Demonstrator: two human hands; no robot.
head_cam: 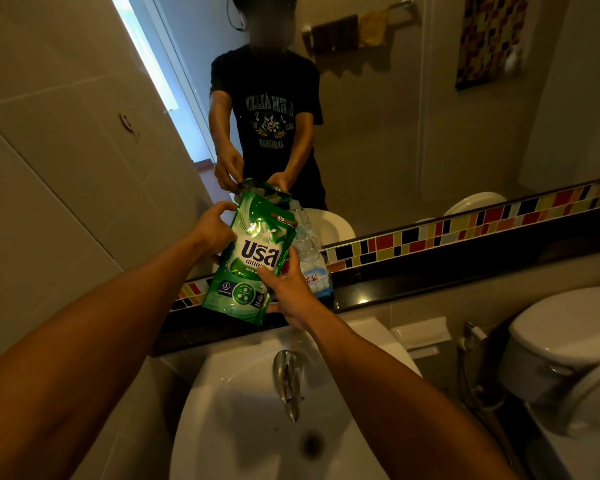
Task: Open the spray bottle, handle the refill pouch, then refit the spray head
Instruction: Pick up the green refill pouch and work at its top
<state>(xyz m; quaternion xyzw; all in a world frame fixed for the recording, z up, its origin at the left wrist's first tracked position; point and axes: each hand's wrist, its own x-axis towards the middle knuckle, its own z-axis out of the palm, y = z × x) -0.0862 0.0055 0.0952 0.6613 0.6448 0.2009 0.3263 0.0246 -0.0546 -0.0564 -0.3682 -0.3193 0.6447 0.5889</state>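
Ledge (430, 282): dark, glossy shelf running along the wall directly above and behind the white sink (243, 410), beneath the mirror's multicoloured tile strip (465, 226).

Items on it: one clear plastic bottle (310, 258), upright, blue-and-white label, no spray head fitted, standing just behind the sink's tap (286, 379) and slightly right of it. The ledge left of the tap is partly hidden; contents there cannot be told.

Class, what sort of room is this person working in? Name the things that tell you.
A bathroom, most likely in a home: a white sink with a tap, a toilet to the right, and a wall mirror above the ledge.
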